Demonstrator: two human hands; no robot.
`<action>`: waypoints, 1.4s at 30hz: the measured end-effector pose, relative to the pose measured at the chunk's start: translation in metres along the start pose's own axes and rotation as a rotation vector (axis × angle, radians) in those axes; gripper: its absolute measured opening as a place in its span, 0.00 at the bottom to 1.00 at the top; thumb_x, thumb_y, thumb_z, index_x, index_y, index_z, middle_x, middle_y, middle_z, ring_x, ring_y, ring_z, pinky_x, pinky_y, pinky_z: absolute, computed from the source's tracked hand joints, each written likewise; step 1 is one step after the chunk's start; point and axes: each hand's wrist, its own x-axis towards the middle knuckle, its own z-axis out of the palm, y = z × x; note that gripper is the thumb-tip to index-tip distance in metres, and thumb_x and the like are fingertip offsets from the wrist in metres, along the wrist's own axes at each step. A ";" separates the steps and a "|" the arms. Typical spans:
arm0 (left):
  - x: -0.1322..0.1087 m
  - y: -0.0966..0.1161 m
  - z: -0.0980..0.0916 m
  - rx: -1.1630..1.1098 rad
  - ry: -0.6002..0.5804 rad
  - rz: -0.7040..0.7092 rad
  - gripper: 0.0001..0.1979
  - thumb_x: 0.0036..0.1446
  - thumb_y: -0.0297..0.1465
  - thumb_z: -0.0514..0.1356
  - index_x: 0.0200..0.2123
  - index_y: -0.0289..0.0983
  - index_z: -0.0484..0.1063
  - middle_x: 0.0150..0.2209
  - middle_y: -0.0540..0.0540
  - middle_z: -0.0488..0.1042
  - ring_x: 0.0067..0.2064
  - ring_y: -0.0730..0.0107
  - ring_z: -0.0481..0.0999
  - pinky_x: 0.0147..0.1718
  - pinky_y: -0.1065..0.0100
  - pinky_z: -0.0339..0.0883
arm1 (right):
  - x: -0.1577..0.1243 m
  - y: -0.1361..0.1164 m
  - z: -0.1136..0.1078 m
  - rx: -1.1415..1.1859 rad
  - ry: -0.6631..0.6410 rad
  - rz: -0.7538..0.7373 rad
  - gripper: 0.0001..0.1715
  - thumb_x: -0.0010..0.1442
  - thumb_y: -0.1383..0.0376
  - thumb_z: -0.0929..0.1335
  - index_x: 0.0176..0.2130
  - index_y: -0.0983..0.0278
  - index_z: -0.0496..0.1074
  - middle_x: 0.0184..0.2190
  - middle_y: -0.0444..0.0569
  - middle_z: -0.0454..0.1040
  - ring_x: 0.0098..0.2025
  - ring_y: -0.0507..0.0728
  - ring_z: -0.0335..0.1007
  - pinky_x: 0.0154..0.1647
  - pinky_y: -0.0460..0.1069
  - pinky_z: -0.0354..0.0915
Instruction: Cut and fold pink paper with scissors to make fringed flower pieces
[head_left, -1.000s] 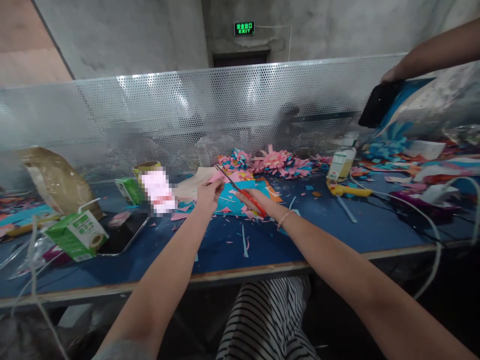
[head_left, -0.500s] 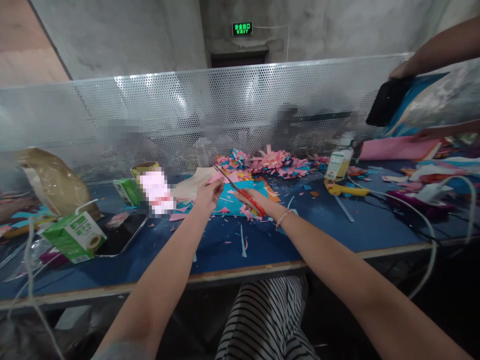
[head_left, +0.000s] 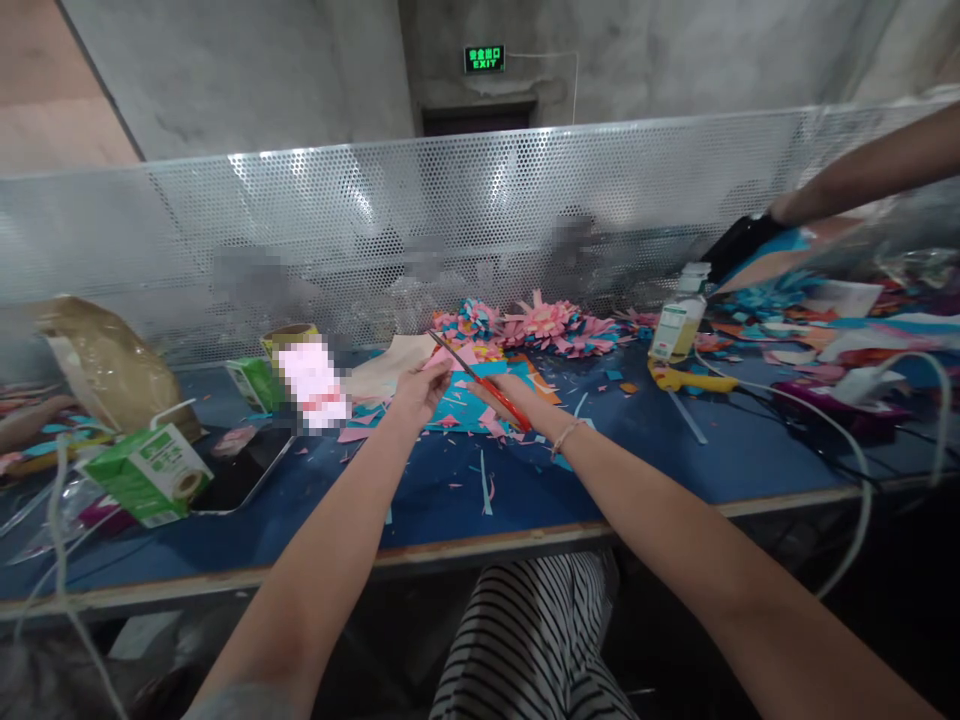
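Pinched in my left hand (head_left: 424,390) is a piece of pink paper (head_left: 459,356). My right hand (head_left: 504,393) grips a pair of scissors by the red handles (head_left: 511,404), its dark blades pointing up and left across the pink paper. Under both hands lie blue paper sheets (head_left: 472,420) strewn with pink scraps. An orange sheet (head_left: 536,378) shows just right of the scissors. Beyond my hands, pink and blue fringed paper flowers (head_left: 551,322) are heaped against the perforated screen.
On the left stand a green drink carton (head_left: 154,475), a dark tablet (head_left: 240,470), a lit phone (head_left: 311,385) and a brown bag (head_left: 112,365). Rightward are a bottle (head_left: 677,320), a yellow glue gun (head_left: 694,381) and white cords. A co-worker's arm (head_left: 862,170) reaches in.
At the right, the co-worker's arm has swung left and lower with the dark phone and papers, and the pink sheet there has gone. My hands have barely shifted.
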 end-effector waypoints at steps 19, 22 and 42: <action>0.009 -0.002 -0.011 -0.014 -0.055 0.138 0.10 0.37 0.28 0.65 0.19 0.34 0.64 0.18 0.52 0.66 0.21 0.79 0.68 0.26 0.72 0.67 | 0.002 0.012 -0.008 0.040 -0.040 0.019 0.23 0.49 0.46 0.62 0.27 0.63 0.61 0.18 0.41 0.58 0.19 0.48 0.55 0.18 0.44 0.53; 0.008 -0.003 -0.011 0.050 -0.082 0.198 0.12 0.36 0.31 0.66 0.19 0.34 0.64 0.17 0.53 0.65 0.20 0.80 0.67 0.25 0.73 0.66 | 0.000 0.016 -0.005 0.135 -0.077 0.006 0.22 0.51 0.46 0.61 0.28 0.63 0.62 0.19 0.42 0.59 0.20 0.47 0.54 0.18 0.43 0.54; 0.011 -0.008 -0.010 0.295 -0.060 0.339 0.13 0.39 0.37 0.65 0.22 0.33 0.69 0.19 0.48 0.71 0.22 0.74 0.70 0.25 0.71 0.66 | -0.002 0.017 -0.004 0.181 -0.192 -0.020 0.24 0.52 0.44 0.59 0.25 0.63 0.58 0.17 0.40 0.55 0.16 0.46 0.48 0.16 0.44 0.51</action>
